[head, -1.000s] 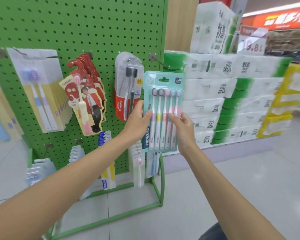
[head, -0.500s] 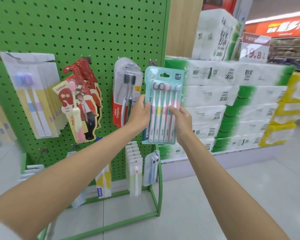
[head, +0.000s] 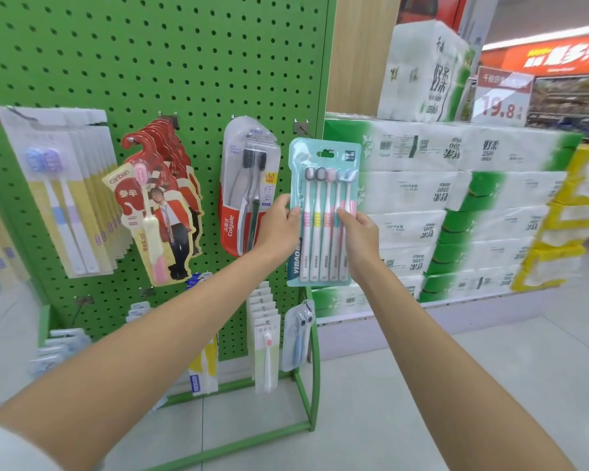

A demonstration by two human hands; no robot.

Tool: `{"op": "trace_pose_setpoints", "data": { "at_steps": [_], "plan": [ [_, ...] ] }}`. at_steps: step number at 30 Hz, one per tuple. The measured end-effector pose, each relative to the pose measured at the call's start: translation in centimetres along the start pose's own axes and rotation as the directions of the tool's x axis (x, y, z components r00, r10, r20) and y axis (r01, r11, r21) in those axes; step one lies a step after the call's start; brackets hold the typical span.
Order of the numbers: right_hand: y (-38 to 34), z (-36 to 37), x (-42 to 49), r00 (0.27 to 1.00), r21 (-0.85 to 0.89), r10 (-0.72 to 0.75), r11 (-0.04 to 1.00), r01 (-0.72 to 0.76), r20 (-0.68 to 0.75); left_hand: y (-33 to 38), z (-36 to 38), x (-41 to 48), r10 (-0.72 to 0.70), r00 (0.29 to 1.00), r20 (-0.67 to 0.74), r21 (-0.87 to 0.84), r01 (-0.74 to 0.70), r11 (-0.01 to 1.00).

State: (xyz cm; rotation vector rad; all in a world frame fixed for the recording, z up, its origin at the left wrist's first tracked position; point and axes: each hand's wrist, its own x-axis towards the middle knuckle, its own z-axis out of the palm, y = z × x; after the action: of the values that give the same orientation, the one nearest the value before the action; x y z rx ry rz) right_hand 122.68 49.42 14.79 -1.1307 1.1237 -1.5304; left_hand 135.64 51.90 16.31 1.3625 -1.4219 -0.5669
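Observation:
A teal blister pack of several toothbrushes point(head: 323, 185) is held upright in front of the right edge of a green pegboard rack point(head: 157, 62). My left hand point(head: 279, 226) grips its left edge and my right hand point(head: 359, 239) grips its right side, thumb across the front. The pack's hang slot sits just below and right of a bare metal hook point(head: 301, 125) on the board; it does not hang on the hook.
On the board hang a Colgate twin pack point(head: 249, 185), red character toothbrush cards point(head: 160, 212) and white-yellow packs point(head: 62, 198), with smaller packs point(head: 266, 334) on the lower hooks. Stacked tissue bales point(head: 456, 205) and a 19.8 price sign point(head: 500, 96) fill the right.
Both hands have lifted the teal pack a little higher, nearer the bare hook. The view has tilted slightly upward.

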Motion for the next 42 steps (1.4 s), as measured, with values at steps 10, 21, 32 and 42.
{"op": "trace_pose_setpoints", "data": {
  "at_steps": [10,21,32,42],
  "plan": [
    [1.2,0.1,0.4,1.0,-0.113,0.012,0.993,-0.013,-0.006,-2.0,-0.7,-0.4,0.001,0.995,0.102,-0.154,0.015,0.988],
    [5.4,-0.3,-5.6,0.986,-0.446,-0.165,0.884,0.141,-0.015,-7.3,-2.9,-5.2,-0.127,0.992,0.026,0.132,0.122,0.984],
    [14.4,5.8,-12.0,0.843,-0.66,0.194,0.715,0.229,0.502,-18.9,-13.5,-12.4,-0.558,0.82,0.125,0.335,0.494,0.802],
    [19.4,19.2,-17.1,0.622,-0.614,0.268,0.652,0.445,0.735,-26.5,-25.1,-16.7,-0.76,0.64,-0.116,0.362,0.74,0.567]
  ]
}}
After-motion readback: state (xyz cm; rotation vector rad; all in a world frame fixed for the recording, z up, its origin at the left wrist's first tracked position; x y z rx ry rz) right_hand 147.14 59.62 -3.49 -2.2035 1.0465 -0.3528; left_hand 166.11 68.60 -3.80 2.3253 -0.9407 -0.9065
